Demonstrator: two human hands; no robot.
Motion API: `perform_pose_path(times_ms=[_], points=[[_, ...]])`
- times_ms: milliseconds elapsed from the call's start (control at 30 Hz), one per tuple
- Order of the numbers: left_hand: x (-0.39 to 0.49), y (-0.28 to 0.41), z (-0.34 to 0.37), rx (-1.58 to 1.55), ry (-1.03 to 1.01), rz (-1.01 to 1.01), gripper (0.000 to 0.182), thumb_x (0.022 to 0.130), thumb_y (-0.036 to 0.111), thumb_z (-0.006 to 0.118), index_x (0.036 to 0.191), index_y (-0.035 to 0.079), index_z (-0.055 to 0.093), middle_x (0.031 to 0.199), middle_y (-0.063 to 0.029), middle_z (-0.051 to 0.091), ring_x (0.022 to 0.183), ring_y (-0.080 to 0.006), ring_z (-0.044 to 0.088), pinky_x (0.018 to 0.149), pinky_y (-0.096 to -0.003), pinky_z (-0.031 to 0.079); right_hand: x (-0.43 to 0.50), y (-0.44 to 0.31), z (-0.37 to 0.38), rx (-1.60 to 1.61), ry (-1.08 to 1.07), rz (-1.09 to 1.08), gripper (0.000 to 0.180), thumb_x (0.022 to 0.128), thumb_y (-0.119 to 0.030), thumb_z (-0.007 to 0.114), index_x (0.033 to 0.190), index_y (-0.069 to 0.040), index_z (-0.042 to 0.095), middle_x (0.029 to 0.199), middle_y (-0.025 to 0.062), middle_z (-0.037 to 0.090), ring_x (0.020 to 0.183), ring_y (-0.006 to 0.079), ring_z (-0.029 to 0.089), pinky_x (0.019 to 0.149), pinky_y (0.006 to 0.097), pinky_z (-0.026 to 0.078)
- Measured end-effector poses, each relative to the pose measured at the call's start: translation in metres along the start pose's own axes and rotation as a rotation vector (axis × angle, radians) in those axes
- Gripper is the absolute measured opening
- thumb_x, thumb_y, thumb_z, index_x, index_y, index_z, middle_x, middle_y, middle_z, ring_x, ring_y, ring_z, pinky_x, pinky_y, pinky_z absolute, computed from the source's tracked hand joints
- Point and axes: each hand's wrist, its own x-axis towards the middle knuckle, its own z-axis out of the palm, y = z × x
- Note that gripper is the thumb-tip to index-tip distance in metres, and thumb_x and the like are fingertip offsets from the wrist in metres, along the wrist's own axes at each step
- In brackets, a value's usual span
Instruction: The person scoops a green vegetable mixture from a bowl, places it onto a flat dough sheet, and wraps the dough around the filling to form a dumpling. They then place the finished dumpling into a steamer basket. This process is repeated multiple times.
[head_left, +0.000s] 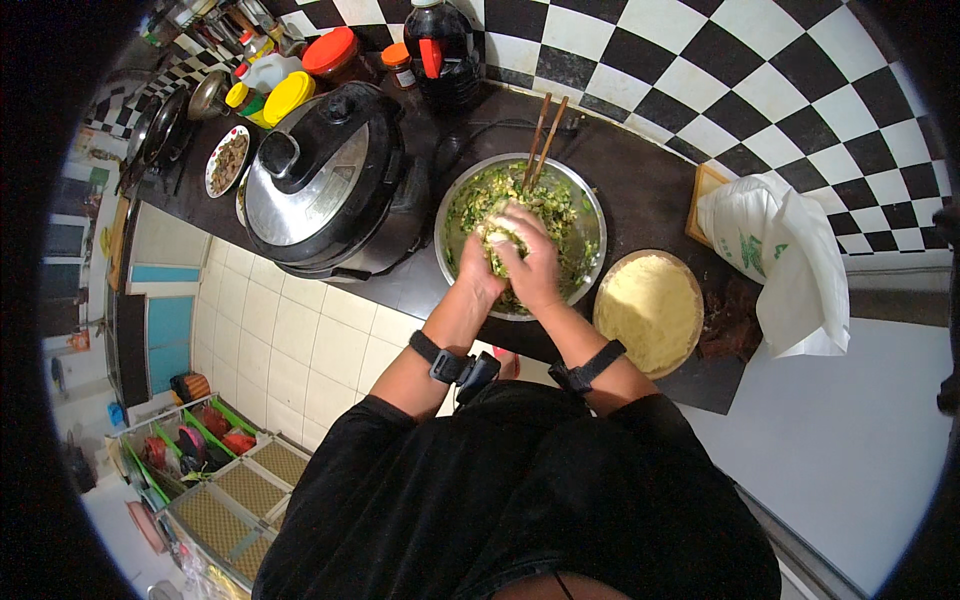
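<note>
Over a steel bowl (600, 225) of chopped greens and pale bits, my left hand (481, 266) and my right hand (531, 259) are cupped together around a clump of the mixture (496, 238). The fingers of my right hand are slightly blurred and lie over the top of the clump; my left palm is at its side. Wooden chopsticks (546, 139) lean on the bowl's far rim with their tips in the greens. Right of the bowl lies a round board or tray (649, 311) covered in pale yellow flour or meal.
An electric pressure cooker (322, 180) stands left of the bowl. Behind it are lidded jars (330, 52) and a large dark bottle (442, 56). A plate of food (227, 161) is farther left. A white plastic bag (780, 247) stands at the right by the tiled wall.
</note>
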Motion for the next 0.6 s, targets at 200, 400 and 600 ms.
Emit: perform_pose_path(times_ms=[200,400,600], points=[[-0.006,0.021,0.006,-0.064,-0.07,0.01,0.044,0.089,0.03,0.028,0.116,0.002,0.048,0.111,-0.0162,0.055,0.102,-0.0301,0.054,0.089,-0.0444,0.043,0.014,0.021,-0.024,1.068,0.38,0.793,0.031,0.086,-0.009,0.045,0.115,0.003,0.048,0.111,0.0135,0.055,0.099,0.0233,0.056,0.086,0.0347,0.045],[-0.005,0.026,0.006,-0.044,-0.089,0.048,0.044,0.089,0.029,0.028,0.115,0.001,0.049,0.111,-0.0168,0.055,0.1,-0.0305,0.054,0.087,-0.0452,0.044,0.008,0.037,-0.02,0.848,0.336,0.772,0.031,0.082,-0.003,0.053,0.113,0.004,0.049,0.102,0.0124,0.059,0.089,0.0215,0.06,0.076,0.0303,0.049],[-0.004,0.017,0.023,0.093,0.049,0.178,0.042,0.09,0.028,0.026,0.113,0.003,0.05,0.109,-0.0139,0.057,0.097,-0.0274,0.057,0.087,-0.0413,0.046,0.007,0.029,-0.007,0.952,0.346,0.971,0.036,0.088,-0.03,0.052,0.112,-0.004,0.053,0.106,0.007,0.058,0.097,0.0192,0.056,0.083,0.0343,0.045]])
